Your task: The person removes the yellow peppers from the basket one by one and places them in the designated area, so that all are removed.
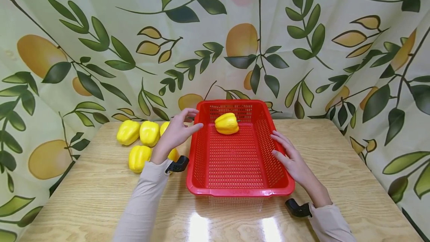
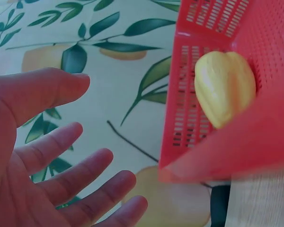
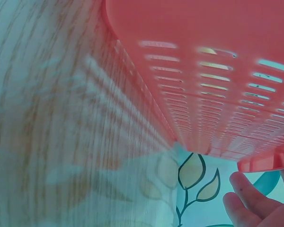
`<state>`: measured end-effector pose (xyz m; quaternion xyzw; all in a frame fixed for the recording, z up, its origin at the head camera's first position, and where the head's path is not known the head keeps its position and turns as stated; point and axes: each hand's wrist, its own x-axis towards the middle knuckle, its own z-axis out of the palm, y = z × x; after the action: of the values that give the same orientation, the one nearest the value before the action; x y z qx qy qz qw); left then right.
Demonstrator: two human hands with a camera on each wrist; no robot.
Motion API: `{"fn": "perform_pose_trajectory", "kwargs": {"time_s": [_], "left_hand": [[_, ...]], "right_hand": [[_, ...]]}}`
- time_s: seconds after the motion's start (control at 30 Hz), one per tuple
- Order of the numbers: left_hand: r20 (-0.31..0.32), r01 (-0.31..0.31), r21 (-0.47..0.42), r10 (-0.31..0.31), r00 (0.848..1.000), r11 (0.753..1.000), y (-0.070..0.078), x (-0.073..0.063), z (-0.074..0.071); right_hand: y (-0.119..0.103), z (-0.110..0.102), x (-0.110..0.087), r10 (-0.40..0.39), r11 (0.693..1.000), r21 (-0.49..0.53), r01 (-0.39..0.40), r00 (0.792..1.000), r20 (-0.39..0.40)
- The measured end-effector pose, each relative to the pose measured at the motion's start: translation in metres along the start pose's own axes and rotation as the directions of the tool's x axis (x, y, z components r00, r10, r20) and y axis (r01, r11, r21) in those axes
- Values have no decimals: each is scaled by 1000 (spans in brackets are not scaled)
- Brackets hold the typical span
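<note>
A red plastic basket (image 1: pixel 235 152) with slotted walls stands on the table, one yellow bell pepper (image 1: pixel 226 123) lying inside near its back left. My left hand (image 1: pixel 177 132) hovers by the basket's left rim, holding nothing; in the left wrist view its fingers (image 2: pixel 92 165) are spread, apart from the basket. More yellow bell peppers (image 1: pixel 139 158) lie on the table left of the basket, some partly hidden behind that hand. At the basket's right rim is my right hand (image 1: pixel 292 158), fingers extended along the outside. The right wrist view shows its fingertips close under the rim; contact is unclear.
The wooden table (image 1: pixel 336 160) reaches back to a hanging cloth (image 1: pixel 201 21) printed with leaves and fruit. Black wrist devices (image 1: pixel 178 164) sit on both forearms. Bright reflections show on the tabletop in front of the basket.
</note>
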<state>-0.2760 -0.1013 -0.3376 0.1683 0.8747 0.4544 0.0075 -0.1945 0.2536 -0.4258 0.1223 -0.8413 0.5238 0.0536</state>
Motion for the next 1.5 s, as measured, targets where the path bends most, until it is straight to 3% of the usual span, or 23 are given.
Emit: {"fn": "perform_pose_trajectory", "kwargs": {"time_s": [0.37,0.57,0.87,1.1,1.5], "left_hand": [[22,-48,36,47,999,998,11,22,22],[39,-39,58,37,999,998,14,29,30],[77,-54,69,48,996,996,12,41,43],[114,-105,88,95,989,991,7,54,53],[155,-85,94,70,985,992,0,69,67]], "right_hand": [[1,0,3,-14,1000,12,14,1000,0],[1,0,3,-7,999,46,6,1000,8],[0,0,1,1,999,37,-1,1000,9],[1,-1,1,-3,999,33,3,1000,3],[-1,0,-1,13,999,50,-13,1000,6]]}}
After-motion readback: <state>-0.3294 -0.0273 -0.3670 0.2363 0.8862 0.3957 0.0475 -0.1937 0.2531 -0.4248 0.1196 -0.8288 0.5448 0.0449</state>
